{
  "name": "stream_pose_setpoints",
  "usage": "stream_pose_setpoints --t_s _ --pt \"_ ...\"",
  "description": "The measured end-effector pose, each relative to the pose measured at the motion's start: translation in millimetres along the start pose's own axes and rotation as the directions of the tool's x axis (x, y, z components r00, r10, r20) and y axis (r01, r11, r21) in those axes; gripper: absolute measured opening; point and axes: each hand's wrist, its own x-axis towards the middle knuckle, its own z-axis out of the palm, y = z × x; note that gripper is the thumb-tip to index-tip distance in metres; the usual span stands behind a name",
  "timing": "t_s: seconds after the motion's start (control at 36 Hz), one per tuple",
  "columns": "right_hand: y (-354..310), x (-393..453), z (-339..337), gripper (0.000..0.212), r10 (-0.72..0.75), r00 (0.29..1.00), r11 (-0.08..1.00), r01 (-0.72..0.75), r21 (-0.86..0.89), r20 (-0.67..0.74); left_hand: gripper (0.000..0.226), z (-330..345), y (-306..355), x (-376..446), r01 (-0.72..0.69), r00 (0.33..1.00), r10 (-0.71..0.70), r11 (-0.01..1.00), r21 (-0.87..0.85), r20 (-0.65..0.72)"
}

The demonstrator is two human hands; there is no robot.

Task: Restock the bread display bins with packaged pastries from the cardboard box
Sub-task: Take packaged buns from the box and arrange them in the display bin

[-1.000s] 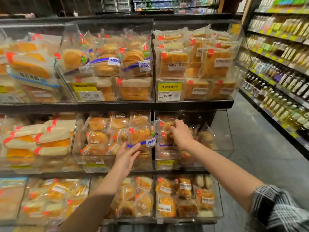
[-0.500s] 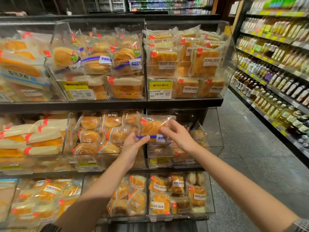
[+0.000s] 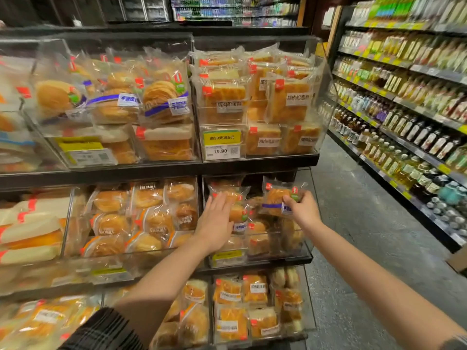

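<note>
At the middle shelf's right bin (image 3: 257, 251), the right hand (image 3: 302, 209) pinches a bagged pastry (image 3: 279, 200) by its edge, holding it up over the bin, while the left hand (image 3: 214, 223), fingers spread flat, presses the packs (image 3: 237, 213) stacked inside.

A dark three-tier shelf (image 3: 156, 170) carried rows of clear display bins. On the top tier, the right bin (image 3: 257, 97) held stacked packaged cake slices behind a yellow price tag (image 3: 222, 144), and the bin beside it on the left (image 3: 113, 102) held round packaged breads. On the middle tier, one bin (image 3: 136, 218) was packed with wrapped buns, and the bin to its right (image 3: 260, 238) was only partly filled. The bottom tier's bin (image 3: 252, 306) held small wrapped pastries. A grey stone floor (image 3: 353, 236) ran along the aisle on the right.
</note>
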Motion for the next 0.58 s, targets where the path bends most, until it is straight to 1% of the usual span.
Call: stream_pose_setpoints --t_s 0.06,0.11,0.22,0.28,0.36,0.44,0.53,0.58 --pt "1 11 5 0.044 0.022 0.999 0.999 -0.023 -0.036 -0.026 0.065 1 0 12 -0.012 0.996 0.006 0.998 0.061 0.089" --pt "2 23 12 0.045 0.047 0.999 0.997 -0.049 -0.055 -0.026 0.066 2 -2 21 -0.016 0.989 0.000 0.994 0.112 0.148" --pt "2 46 27 0.048 0.119 0.993 0.993 -0.119 -0.024 -0.017 0.072 8 -7 31 -0.061 0.984 0.012 0.962 0.268 0.178" --pt "-1 55 35 0.049 0.129 0.991 0.991 -0.130 -0.032 -0.017 0.066 10 -9 34 -0.074 0.985 0.022 0.947 0.313 0.169" --pt "-1 66 46 0.045 0.100 0.995 0.993 -0.099 -0.061 0.027 0.059 9 -10 38 -0.080 0.985 0.029 0.950 0.303 0.170" --pt "7 77 56 0.042 0.054 0.994 0.983 -0.037 -0.177 0.093 0.057 3 -10 42 -0.095 0.978 0.037 0.956 0.278 0.205" --pt "13 87 66 0.040 0.035 0.997 0.957 -0.013 -0.291 0.071 0.055 -3 -13 45 -0.123 0.970 0.057 0.953 0.276 0.235" --pt "9 87 71 0.041 0.030 0.999 0.939 -0.018 -0.344 0.029 0.055 -5 -15 45 -0.130 0.967 0.067 0.959 0.252 0.244"
